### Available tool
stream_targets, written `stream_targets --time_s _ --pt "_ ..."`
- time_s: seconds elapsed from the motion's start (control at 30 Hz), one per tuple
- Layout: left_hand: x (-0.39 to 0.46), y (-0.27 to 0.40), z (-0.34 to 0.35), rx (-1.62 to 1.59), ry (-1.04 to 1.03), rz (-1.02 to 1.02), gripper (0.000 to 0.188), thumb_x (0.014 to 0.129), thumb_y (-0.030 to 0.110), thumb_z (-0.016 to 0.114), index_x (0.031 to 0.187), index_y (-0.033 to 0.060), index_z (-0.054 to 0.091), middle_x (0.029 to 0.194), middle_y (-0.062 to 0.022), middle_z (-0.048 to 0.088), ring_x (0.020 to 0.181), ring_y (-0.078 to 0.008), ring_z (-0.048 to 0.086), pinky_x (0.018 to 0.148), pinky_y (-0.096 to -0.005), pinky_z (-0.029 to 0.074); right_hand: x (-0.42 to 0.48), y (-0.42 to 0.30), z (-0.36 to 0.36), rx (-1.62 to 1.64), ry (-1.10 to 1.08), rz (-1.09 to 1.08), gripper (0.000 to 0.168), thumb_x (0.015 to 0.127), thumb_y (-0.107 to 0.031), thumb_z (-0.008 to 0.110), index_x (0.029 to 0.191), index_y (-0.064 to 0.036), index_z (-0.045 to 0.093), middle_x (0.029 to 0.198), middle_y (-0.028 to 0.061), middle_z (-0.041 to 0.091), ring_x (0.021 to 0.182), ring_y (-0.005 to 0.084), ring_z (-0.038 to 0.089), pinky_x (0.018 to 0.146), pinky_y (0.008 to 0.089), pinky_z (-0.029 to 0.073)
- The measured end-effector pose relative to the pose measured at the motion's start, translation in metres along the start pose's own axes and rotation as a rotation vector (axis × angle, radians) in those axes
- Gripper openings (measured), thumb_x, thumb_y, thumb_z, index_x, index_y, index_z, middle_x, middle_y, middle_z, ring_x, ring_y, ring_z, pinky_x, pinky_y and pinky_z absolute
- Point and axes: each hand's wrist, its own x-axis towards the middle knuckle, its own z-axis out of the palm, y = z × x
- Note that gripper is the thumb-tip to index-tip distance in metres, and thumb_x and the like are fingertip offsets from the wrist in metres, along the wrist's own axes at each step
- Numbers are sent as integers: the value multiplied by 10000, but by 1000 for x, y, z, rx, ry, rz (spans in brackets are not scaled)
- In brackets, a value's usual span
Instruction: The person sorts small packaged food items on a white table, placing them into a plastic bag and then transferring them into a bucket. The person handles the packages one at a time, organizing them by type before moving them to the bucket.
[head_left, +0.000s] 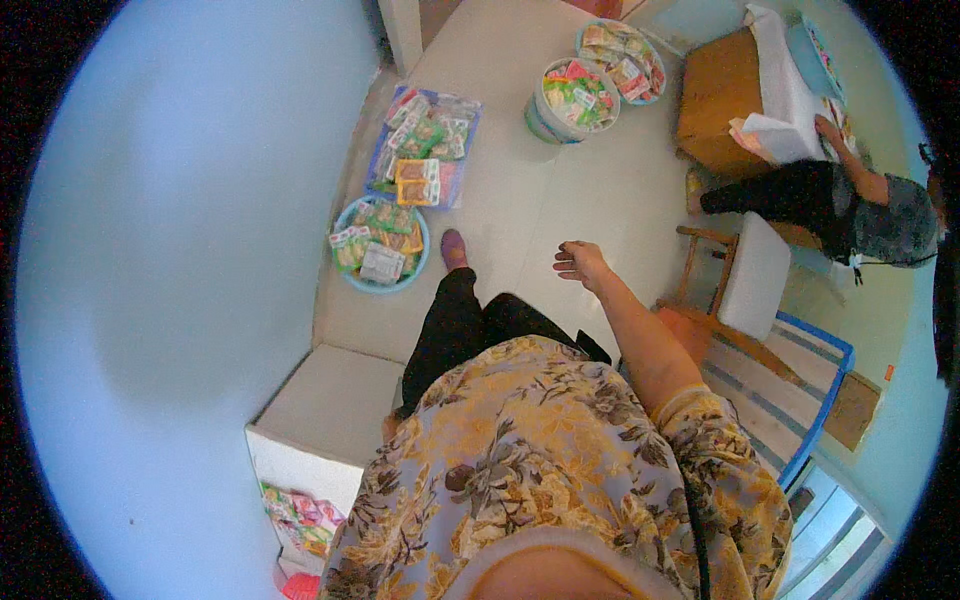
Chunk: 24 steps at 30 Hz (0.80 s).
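My right hand (581, 264) hangs in the air over the pale floor (517, 225), holding nothing, with its fingers apart. Only a sliver of skin, seemingly my left hand or forearm (391, 426), shows at my left hip; my patterned shirt (525, 442) hides the rest. On the floor ahead to the left, a light-blue basin (384, 289) holds packaged food packets (382, 259). Just beyond it, a blue tray (454, 196) is piled with more packets (424, 139). Farther ahead stands a whitish bucket (551, 120), filled with colourful packets (577, 94).
A second blue basin (660, 58) of packets sits behind the bucket. At right, another person (900, 217) reaches over a cloth-covered brown table (720, 90). Nearer are a wooden chair (754, 277) and a blue-edged slatted frame (829, 431). A white cabinet (322, 382) stands by the left wall (187, 225).
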Motion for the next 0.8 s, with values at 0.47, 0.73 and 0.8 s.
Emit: stream_targets --time_s 0.47,0.73,0.8 --pt "-43 73 36 -74 -98 -284 310 923 229 514 1108 -6 594 838 -40 596 657 -123 517 558 -274 436 156 -115 1 439 72 186 517 929 -285 510 1294 48 358 1276 240 422 1116 394 499 928 530 452" --pt "-37 172 125 -194 -76 -521 334 926 261 506 1119 -2 578 872 -57 589 695 -143 525 593 -291 446 325 -148 -31 587 117 223 678 925 -307 499 1438 -20 161 1446 246 242 1280 442 342 999 561 362" --pt "-26 195 145 -244 -45 -554 340 927 268 504 1121 -2 574 880 -62 587 705 -147 527 602 -295 448 350 -170 -29 608 141 284 729 921 -340 503 1463 -68 98 1490 229 162 1321 450 275 1014 583 325"
